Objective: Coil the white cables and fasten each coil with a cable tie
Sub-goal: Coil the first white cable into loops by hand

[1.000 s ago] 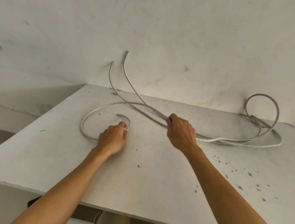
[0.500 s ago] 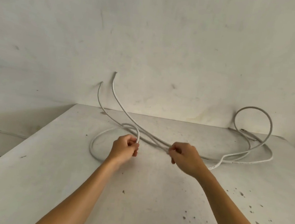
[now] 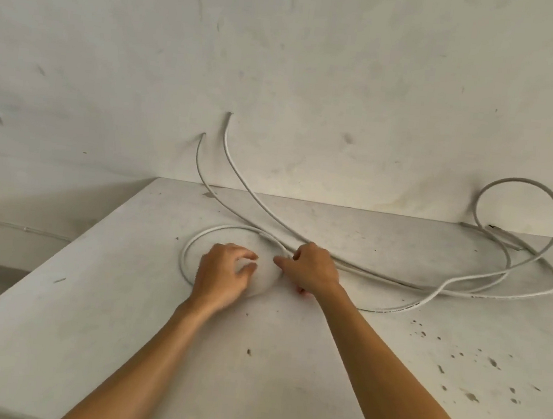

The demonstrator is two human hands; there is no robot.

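The left hand (image 3: 222,277) hovers over a round loop (image 3: 192,239) of white cable lying flat on the table (image 3: 84,308), its fingers spread and curled, gripping nothing that can be seen. Just beside it, the right hand (image 3: 313,268) is pinched shut where the loop meets the longer runs of cable; the exact strand it holds is hidden under the fingers. The hands are near but not touching.

From there, white cables (image 3: 397,281) trail right across the tabletop. Two loose ends (image 3: 227,128) rise against the wall (image 3: 285,55) behind the table, and at the far right one upright loop (image 3: 526,184) leans on the wall. Whether there are two cables or more cannot be told, since the strands cross and overlap.

Small dark printing runs along the nearest strand on the right, too small to read. Dark specks dot the table's right side. Both forearms are cut off by the bottom edge.
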